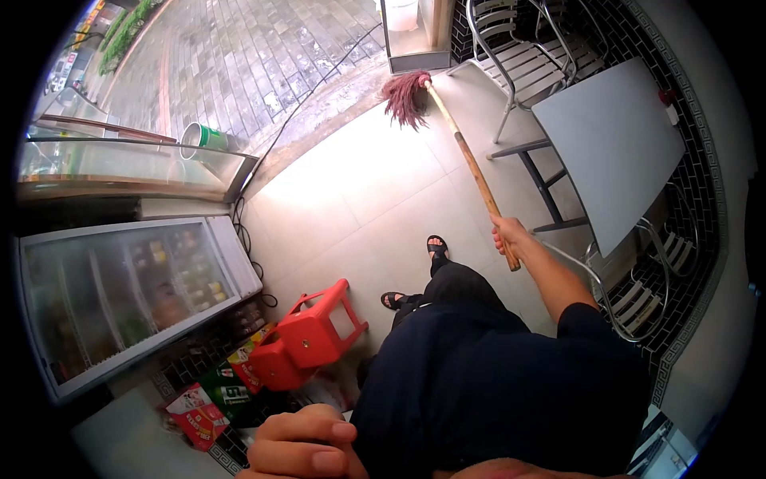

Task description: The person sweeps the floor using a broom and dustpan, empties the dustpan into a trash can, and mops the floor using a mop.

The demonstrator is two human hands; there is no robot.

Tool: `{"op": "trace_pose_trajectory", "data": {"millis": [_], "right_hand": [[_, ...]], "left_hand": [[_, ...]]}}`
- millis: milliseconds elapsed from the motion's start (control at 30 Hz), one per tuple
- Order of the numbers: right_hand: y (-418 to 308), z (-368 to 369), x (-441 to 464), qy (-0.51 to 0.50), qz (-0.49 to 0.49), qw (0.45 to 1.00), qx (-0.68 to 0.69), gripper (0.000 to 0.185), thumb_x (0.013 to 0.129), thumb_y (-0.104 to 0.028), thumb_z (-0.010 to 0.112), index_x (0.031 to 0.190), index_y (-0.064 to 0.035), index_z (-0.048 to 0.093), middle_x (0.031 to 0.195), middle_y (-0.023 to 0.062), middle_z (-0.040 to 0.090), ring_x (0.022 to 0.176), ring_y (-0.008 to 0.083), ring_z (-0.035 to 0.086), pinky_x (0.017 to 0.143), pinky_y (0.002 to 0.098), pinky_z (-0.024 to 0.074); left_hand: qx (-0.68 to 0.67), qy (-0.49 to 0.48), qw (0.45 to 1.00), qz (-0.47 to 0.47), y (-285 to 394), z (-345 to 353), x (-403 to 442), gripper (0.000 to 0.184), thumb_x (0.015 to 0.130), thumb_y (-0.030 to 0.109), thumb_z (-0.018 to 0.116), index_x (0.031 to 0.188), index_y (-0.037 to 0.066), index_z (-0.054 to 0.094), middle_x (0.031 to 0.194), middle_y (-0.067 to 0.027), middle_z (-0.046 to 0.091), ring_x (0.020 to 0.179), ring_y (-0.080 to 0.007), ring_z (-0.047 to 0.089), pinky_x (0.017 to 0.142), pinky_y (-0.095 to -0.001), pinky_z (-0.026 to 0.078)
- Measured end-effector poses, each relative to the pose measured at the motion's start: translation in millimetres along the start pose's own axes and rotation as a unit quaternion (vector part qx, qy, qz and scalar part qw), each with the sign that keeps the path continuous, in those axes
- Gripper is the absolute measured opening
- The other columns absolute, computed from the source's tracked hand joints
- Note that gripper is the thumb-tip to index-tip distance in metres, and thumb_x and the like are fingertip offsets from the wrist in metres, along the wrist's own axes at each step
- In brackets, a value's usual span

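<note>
A mop with a dark red strand head [408, 97] and a long wooden handle [476, 169] reaches forward over the pale floor tiles. Its strands rest by the doorway threshold. Near the lower end of that handle, my right hand [511, 234] is closed around the wood, arm stretched out to the right. Close to the camera at the bottom edge is my left hand [299, 443], its fingers curled in. Nothing shows between those fingers, and the palm is hidden.
Red plastic stools [313, 329] stand left of my feet, beside cartons [227, 389] and a glass-door fridge [132, 291]. At right are a table [610, 152] and metal chairs [531, 68]. A black cable [299, 104] crosses the threshold; a green-and-white bucket [204, 139] is outside.
</note>
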State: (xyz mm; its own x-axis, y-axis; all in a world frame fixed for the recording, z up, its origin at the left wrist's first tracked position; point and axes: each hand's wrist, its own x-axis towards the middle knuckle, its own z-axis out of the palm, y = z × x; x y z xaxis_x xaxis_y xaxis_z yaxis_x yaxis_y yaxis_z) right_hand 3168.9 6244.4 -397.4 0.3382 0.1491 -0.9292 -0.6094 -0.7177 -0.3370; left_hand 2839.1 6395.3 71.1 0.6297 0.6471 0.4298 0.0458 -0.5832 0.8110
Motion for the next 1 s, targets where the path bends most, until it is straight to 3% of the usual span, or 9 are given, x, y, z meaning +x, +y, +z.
{"op": "trace_pose_trajectory", "data": {"millis": [267,367,433,467,533,667,767,833,1000], "right_hand": [[-7.3,-50.7,31.9,0.046,-0.005,0.997,0.055,0.046,0.098,-0.052,0.058,0.086,-0.0079,0.052,0.063,0.0028,0.050,0.047,0.0152,0.048,0.043,0.0318,0.0426],[-21.7,-61.8,83.5,0.051,-0.022,0.997,0.054,0.045,0.099,-0.050,0.056,0.085,-0.0074,0.052,0.060,0.0039,0.048,0.045,0.0162,0.047,0.042,0.0330,0.0425],[-29.4,-60.9,108.6,0.050,-0.035,0.994,0.094,0.046,0.101,-0.049,0.051,0.084,-0.0057,0.053,0.057,0.0067,0.049,0.043,0.0198,0.048,0.041,0.0366,0.0435],[-22.6,-56.1,114.0,0.050,-0.030,0.994,0.096,0.046,0.101,-0.049,0.051,0.084,-0.0057,0.053,0.057,0.0067,0.049,0.043,0.0198,0.048,0.041,0.0366,0.0435],[-12.7,-44.9,120.2,0.062,-0.008,0.994,0.086,0.048,0.103,-0.048,0.046,0.084,-0.0045,0.052,0.056,0.0092,0.050,0.043,0.0237,0.049,0.041,0.0398,0.0448],[50.9,-29.7,66.8,0.012,0.010,0.999,0.032,0.048,0.103,-0.049,0.046,0.083,-0.0057,0.051,0.056,0.0093,0.049,0.042,0.0248,0.049,0.041,0.0408,0.0455],[73.8,-3.9,36.3,-0.015,0.095,0.992,0.081,0.042,0.101,-0.041,0.052,0.086,-0.0016,0.055,0.058,0.0121,0.053,0.044,0.0266,0.054,0.043,0.0415,0.0473],[55.2,26.1,8.7,-0.030,0.107,0.988,0.104,0.038,0.100,-0.036,0.056,0.083,-0.0025,0.055,0.058,0.0114,0.054,0.044,0.0257,0.054,0.044,0.0410,0.0481],[0.6,105.6,26.9,-0.163,0.003,0.986,0.035,0.028,0.095,-0.015,0.063,0.070,-0.0054,0.054,0.053,0.0091,0.053,0.044,0.0229,0.055,0.043,0.0386,0.0476]], "left_hand": [[-0.040,-0.010,0.999,0.023,-10.7,13.7,10.9,0.074,0.096,-0.004,0.057,0.157,0.028,0.029,0.131,-0.0035,0.049,0.104,-0.0276,0.057,0.078,-0.0447,0.056],[-0.022,0.017,1.000,0.002,-11.9,22.9,18.1,0.052,0.104,0.013,0.050,0.153,0.024,0.037,0.129,-0.0082,0.053,0.104,-0.0304,0.057,0.079,-0.0453,0.056],[-0.133,-0.101,0.984,-0.070,-17.9,6.1,22.4,0.039,0.109,0.031,0.038,0.146,0.021,0.044,0.124,-0.0140,0.056,0.102,-0.0338,0.058,0.081,-0.0455,0.057],[-0.132,-0.105,0.983,-0.074,-17.7,12.4,21.1,0.039,0.109,0.031,0.038,0.146,0.021,0.044,0.124,-0.0140,0.056,0.102,-0.0338,0.058,0.081,-0.0455,0.057],[-0.161,0.003,0.985,-0.061,-16.0,28.1,20.8,0.041,0.110,0.040,0.029,0.136,0.016,0.051,0.119,-0.0179,0.059,0.101,-0.0361,0.058,0.083,-0.0447,0.056],[-0.215,-0.028,0.963,-0.163,-22.5,10.5,9.6,0.040,0.111,0.039,0.030,0.135,0.015,0.051,0.119,-0.0173,0.059,0.102,-0.0360,0.058,0.083,-0.0438,0.056],[-0.120,0.098,0.988,-0.005,-33.1,18.1,7.9,0.037,0.110,0.037,0.033,0.137,0.017,0.050,0.122,-0.0163,0.058,0.102,-0.0352,0.058,0.083,-0.0450,0.056],[-0.139,-0.076,0.981,-0.110,-30.5,-15.6,10.1,0.038,0.108,0.022,0.045,0.146,0.023,0.044,0.125,-0.0127,0.055,0.102,-0.0336,0.058,0.080,-0.0465,0.056],[-0.077,0.036,0.996,-0.016,-28.3,0.9,2.0,0.064,0.098,0.000,0.055,0.153,0.024,0.034,0.127,-0.0090,0.052,0.100,-0.0323,0.057,0.077,-0.0466,0.056]]}}
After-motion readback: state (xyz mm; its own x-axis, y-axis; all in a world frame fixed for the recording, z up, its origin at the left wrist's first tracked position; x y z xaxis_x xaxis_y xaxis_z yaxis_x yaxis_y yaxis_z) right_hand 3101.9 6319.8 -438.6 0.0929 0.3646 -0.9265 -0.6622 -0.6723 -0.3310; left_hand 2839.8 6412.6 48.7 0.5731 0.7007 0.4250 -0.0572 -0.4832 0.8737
